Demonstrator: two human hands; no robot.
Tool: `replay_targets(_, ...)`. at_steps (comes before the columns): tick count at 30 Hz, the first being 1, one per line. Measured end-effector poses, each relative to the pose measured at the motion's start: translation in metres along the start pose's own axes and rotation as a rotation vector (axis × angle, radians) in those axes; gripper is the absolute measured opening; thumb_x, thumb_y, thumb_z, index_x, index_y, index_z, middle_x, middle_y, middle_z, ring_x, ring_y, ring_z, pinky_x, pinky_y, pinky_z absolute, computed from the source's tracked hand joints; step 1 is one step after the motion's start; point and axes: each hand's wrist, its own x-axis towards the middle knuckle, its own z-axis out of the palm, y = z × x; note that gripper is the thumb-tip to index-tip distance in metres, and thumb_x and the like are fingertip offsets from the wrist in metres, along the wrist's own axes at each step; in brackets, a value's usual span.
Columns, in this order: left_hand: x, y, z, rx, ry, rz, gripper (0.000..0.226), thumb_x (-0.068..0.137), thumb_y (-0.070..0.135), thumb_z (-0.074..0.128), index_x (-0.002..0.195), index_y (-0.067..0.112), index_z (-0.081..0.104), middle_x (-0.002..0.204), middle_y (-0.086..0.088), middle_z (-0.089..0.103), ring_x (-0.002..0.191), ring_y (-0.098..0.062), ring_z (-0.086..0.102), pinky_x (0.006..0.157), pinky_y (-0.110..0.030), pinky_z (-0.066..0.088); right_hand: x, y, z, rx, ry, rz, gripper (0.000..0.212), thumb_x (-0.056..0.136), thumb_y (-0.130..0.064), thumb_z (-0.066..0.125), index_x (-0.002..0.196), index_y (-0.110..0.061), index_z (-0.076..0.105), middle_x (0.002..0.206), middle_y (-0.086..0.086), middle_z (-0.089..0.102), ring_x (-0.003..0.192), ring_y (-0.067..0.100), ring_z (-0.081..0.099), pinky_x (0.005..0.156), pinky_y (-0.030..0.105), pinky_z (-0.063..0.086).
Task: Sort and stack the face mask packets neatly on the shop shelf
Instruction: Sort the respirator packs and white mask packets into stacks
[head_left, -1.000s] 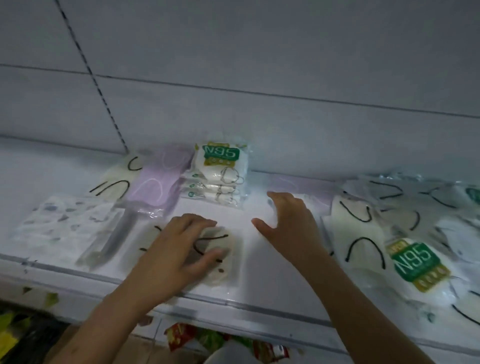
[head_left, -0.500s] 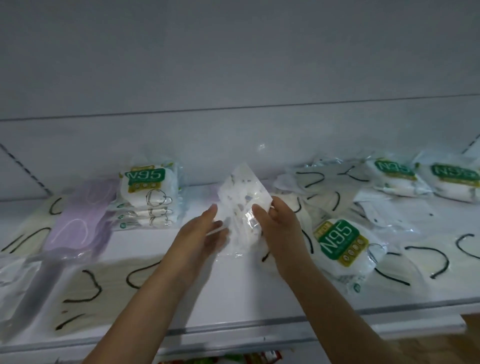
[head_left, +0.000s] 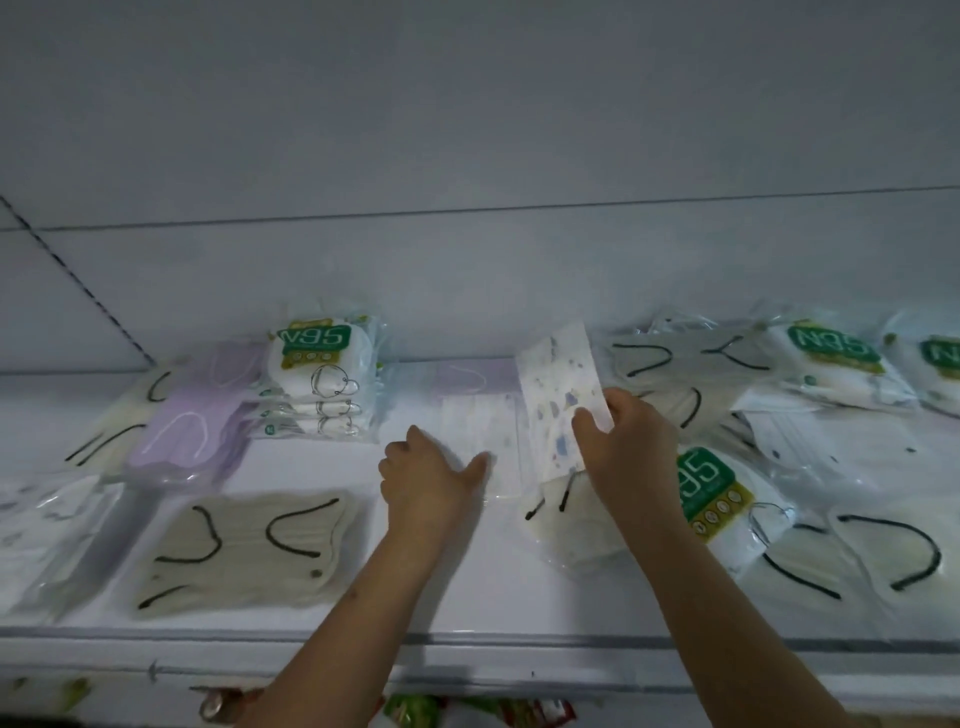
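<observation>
1. The right hand (head_left: 631, 447) pinches a speckled mask packet (head_left: 561, 402) by its near right edge, thumb on the face and fingers behind, holding it tilted up above the shop shelf (head_left: 467, 603).
2. The left hand (head_left: 428, 478) lies flat with its fingers spread, pressing on a pale white packet (head_left: 480, 426) just left of the raised one; a lilac packet (head_left: 467, 376) lies behind it against the back wall.
3. Sorted goods sit to the left: a stack of N95 packets (head_left: 322, 384), a lilac pile (head_left: 197, 421), a beige mask packet (head_left: 239, 551) with black ear loops near the front edge, and more speckled packets (head_left: 47, 525) at the far left.
4. The right side is an unsorted heap (head_left: 727, 395) of cream masks with black loops, with a loose N95 packet (head_left: 714, 499) just right of the right wrist.
5. Risk: the pinch is on one edge of slick film, so the packet could slip or swing and fall into the heap below it.
6. Risk: the matching speckled pile seems to be at the far left, so carrying across could drag the forearm over the beige packet near the lip and nudge it off the shelf.
7. Risk: the right forearm hangs close over the loose N95 packet; pulling back could sweep it toward the edge.
</observation>
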Motion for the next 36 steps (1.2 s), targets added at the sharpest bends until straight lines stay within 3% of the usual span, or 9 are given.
replay_targets(4, 0.003, 0.000, 0.015, -0.097, -0.049, -0.025, 0.035, 0.079, 0.023, 0.073, 0.100, 0.012, 0.048, 0.094, -0.002, 0.058, 0.098, -0.031, 0.059, 0.084, -0.037, 0.044, 0.001, 0.011, -0.002, 0.022, -0.012, 0.053, 0.004, 0.091, -0.013, 0.059, 0.088, -0.013, 0.056, 0.083, -0.001, 0.065, 0.068, 0.006, 0.057, 0.060, 0.021, 0.048)
replay_targets(8, 0.000, -0.005, 0.000, -0.317, 0.102, 0.051, 0.018, 0.081, 0.011, 0.066, 0.070, 0.009, 0.052, 0.064, 0.001, 0.052, 0.064, -0.022, 0.051, 0.052, -0.021, 0.034, -0.002, 0.013, -0.006, 0.094, -0.043, 0.018, 0.010, 0.094, -0.008, 0.055, 0.096, -0.017, 0.052, 0.084, -0.005, 0.058, 0.066, -0.003, 0.052, 0.052, 0.012, 0.038)
replay_targets(12, -0.020, 0.008, -0.010, -0.334, 0.286, 0.344, 0.005, 0.086, 0.016, 0.065, 0.091, 0.016, 0.066, 0.091, 0.001, 0.057, 0.078, -0.003, 0.055, 0.064, -0.008, 0.039, -0.006, 0.001, 0.008, 0.348, -0.251, 0.092, 0.012, 0.099, -0.011, 0.050, 0.102, -0.017, 0.060, 0.094, -0.001, 0.071, 0.077, 0.017, 0.068, 0.065, 0.031, 0.059)
replay_targets(15, -0.031, 0.011, -0.011, -0.304, 0.140, 0.508, 0.036, 0.092, 0.045, 0.060, 0.121, 0.024, 0.067, 0.114, 0.010, 0.055, 0.102, 0.003, 0.056, 0.086, -0.011, 0.044, -0.006, -0.024, 0.024, 0.729, -0.449, 0.316, 0.024, 0.102, -0.031, 0.052, 0.106, -0.012, 0.067, 0.098, 0.011, 0.075, 0.090, 0.024, 0.072, 0.080, 0.041, 0.060)
replay_targets(17, -0.035, 0.004, -0.023, -0.397, 0.055, 0.532, 0.041, 0.100, 0.048, 0.050, 0.130, 0.025, 0.064, 0.119, 0.011, 0.057, 0.112, 0.000, 0.056, 0.090, -0.013, 0.045, -0.004, -0.034, 0.037, 0.703, -0.487, 0.271, 0.027, 0.097, -0.038, 0.059, 0.105, -0.014, 0.068, 0.093, 0.008, 0.075, 0.087, 0.021, 0.073, 0.077, 0.036, 0.060)
replay_targets(22, -0.035, -0.041, -0.075, -0.587, 0.262, 0.407, 0.023, 0.097, 0.020, 0.064, 0.119, 0.023, 0.070, 0.118, 0.011, 0.062, 0.109, 0.000, 0.059, 0.085, -0.010, 0.045, -0.009, -0.059, 0.065, 0.560, -0.470, 0.102, 0.015, 0.093, -0.010, 0.060, 0.098, -0.016, 0.072, 0.092, -0.004, 0.076, 0.084, 0.011, 0.072, 0.073, 0.024, 0.053)
replay_targets(27, -0.034, -0.092, -0.138, -0.811, 0.164, 0.054, 0.032, 0.094, 0.034, 0.067, 0.126, 0.028, 0.061, 0.114, 0.008, 0.069, 0.106, -0.007, 0.066, 0.088, -0.022, 0.054, -0.037, -0.114, 0.110, 0.589, -0.626, 0.019, 0.047, 0.088, -0.042, 0.058, 0.096, 0.004, 0.060, 0.104, 0.030, 0.062, 0.088, 0.042, 0.066, 0.079, 0.038, 0.050)
replay_targets(30, -0.038, -0.127, -0.172, -0.995, 0.119, 0.063, 0.012, 0.097, 0.016, 0.063, 0.106, 0.016, 0.071, 0.087, 0.004, 0.077, 0.075, -0.010, 0.070, 0.069, -0.024, 0.056, -0.061, -0.151, 0.142, 0.597, -0.711, -0.016, 0.028, 0.099, -0.033, 0.055, 0.097, -0.010, 0.071, 0.094, 0.010, 0.074, 0.087, 0.019, 0.071, 0.079, 0.033, 0.051)
replay_targets(36, -0.023, -0.219, -0.238, -1.056, 0.350, -0.019, 0.014, 0.094, 0.013, 0.066, 0.107, 0.010, 0.070, 0.083, 0.004, 0.075, 0.074, -0.009, 0.072, 0.068, -0.025, 0.057, -0.114, -0.224, 0.218, 0.488, -0.873, -0.058, 0.018, 0.092, -0.022, 0.068, 0.110, -0.018, 0.063, 0.102, 0.000, 0.074, 0.084, 0.014, 0.074, 0.074, 0.035, 0.062)
